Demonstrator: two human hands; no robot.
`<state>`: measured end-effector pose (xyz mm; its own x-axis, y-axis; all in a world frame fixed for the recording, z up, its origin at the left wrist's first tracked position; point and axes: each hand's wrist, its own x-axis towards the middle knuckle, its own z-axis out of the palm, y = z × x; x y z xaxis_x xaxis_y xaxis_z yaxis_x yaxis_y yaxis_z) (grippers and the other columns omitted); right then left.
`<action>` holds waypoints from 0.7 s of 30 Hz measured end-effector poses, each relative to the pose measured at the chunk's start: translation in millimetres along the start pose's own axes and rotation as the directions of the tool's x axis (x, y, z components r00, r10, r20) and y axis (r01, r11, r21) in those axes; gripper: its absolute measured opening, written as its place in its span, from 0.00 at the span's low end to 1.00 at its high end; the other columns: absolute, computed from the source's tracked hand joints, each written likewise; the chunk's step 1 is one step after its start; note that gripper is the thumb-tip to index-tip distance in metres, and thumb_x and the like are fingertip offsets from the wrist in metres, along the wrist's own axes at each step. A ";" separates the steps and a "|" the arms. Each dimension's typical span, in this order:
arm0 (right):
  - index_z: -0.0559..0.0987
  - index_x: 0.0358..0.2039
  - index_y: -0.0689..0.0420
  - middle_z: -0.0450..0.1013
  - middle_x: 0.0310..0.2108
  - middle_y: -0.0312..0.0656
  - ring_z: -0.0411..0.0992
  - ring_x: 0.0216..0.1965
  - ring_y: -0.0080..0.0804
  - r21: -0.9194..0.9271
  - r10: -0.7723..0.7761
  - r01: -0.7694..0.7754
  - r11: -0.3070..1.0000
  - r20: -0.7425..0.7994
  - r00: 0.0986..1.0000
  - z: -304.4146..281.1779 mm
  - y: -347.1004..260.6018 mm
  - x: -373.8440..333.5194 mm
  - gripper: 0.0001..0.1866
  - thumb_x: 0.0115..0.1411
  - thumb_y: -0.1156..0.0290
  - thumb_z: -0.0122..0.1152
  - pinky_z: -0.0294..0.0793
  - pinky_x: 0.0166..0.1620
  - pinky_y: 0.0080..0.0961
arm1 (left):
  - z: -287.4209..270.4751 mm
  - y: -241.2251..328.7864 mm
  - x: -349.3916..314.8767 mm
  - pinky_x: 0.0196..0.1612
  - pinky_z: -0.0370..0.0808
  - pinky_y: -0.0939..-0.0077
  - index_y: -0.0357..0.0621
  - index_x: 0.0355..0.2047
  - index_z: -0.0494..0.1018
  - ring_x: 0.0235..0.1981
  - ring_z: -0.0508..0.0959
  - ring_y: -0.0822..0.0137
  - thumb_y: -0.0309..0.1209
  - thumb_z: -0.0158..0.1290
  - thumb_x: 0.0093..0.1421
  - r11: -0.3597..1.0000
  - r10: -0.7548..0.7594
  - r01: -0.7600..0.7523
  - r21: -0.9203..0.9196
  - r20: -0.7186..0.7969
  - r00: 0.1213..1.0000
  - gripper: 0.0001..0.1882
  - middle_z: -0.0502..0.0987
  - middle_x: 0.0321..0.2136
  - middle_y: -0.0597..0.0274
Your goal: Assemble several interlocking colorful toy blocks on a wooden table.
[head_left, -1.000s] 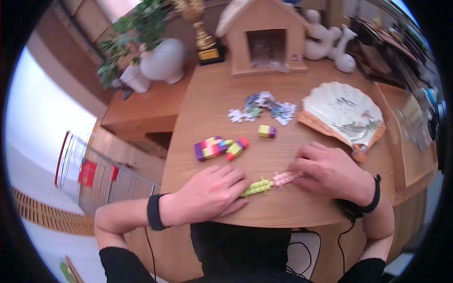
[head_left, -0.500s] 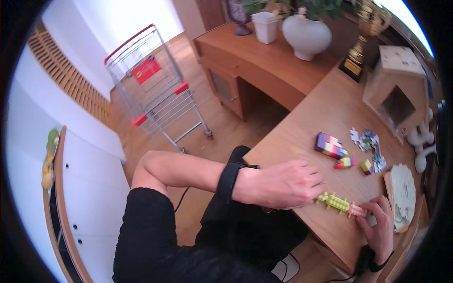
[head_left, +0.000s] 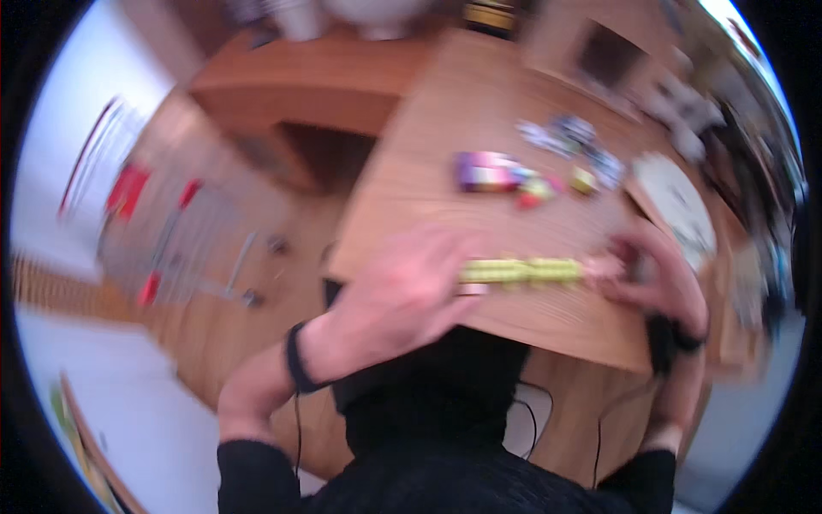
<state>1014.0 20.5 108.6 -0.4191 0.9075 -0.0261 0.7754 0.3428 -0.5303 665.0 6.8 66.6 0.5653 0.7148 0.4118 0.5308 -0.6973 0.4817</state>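
Observation:
A strip of knobbly yellow-green linking pieces (head_left: 522,271) lies along the near part of the wooden table (head_left: 411,206), with a pink knobbly piece (head_left: 603,267) at its right end. My left hand (head_left: 407,287), blurred by motion, is closed at the strip's left end, its fingertips over it. A small pink-white bit (head_left: 472,289) shows just below those fingertips. At the other end, the thumb and fingers of my right hand (head_left: 655,270) pinch the pink piece. What lies under my left palm is hidden.
Beyond the strip are a purple, white and pink block (head_left: 486,171), small coloured pieces (head_left: 534,190), a yellow cube (head_left: 584,180) and jigsaw pieces (head_left: 572,133). A pale round plate-like object (head_left: 672,206) stands right. A shopping cart (head_left: 184,231) is on the floor left.
The view has swung to the right, so the table sits more central. More yellow-green strip shows between my hands, now level across the view. My right hand stays on the pink piece.

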 end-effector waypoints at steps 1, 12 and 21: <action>0.76 0.47 0.59 0.73 0.36 0.40 0.73 0.37 0.30 0.065 -0.002 0.001 0.998 0.018 1.000 -2.3 0.4 2.6 0.30 0.43 0.64 0.77 0.74 0.43 0.28 | -5.9 0.7 0.3 0.51 0.71 0.56 0.37 0.51 0.70 0.45 0.76 0.49 0.30 0.63 0.51 1.000 0.019 -0.018 0.025 -0.014 1.000 0.26 0.76 0.42 0.48; 0.80 0.40 0.59 0.73 0.34 0.38 0.72 0.36 0.30 0.043 -0.089 0.089 0.995 -0.011 0.996 -10.9 5.0 -9.7 0.22 0.44 0.67 0.76 0.73 0.41 0.25 | 2.0 10.0 6.8 0.49 0.71 0.63 0.34 0.52 0.70 0.43 0.75 0.51 0.23 0.64 0.47 0.993 -0.051 0.039 -0.116 -0.103 0.993 0.30 0.77 0.40 0.51; 0.80 0.36 0.60 0.74 0.33 0.39 0.73 0.36 0.31 0.041 -0.170 0.171 0.984 -0.023 0.985 -5.4 6.9 -8.7 0.18 0.43 0.71 0.76 0.72 0.40 0.26 | 1.7 0.3 4.5 0.50 0.71 0.64 0.36 0.53 0.70 0.45 0.75 0.54 0.25 0.65 0.48 0.997 -0.028 0.020 -0.074 -0.103 0.994 0.31 0.77 0.41 0.52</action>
<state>1025.6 16.3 109.8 -0.5342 0.8411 0.0841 0.6723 0.4831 -0.5610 668.8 9.8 67.3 0.4821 0.7355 0.4761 0.4940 -0.6769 0.5456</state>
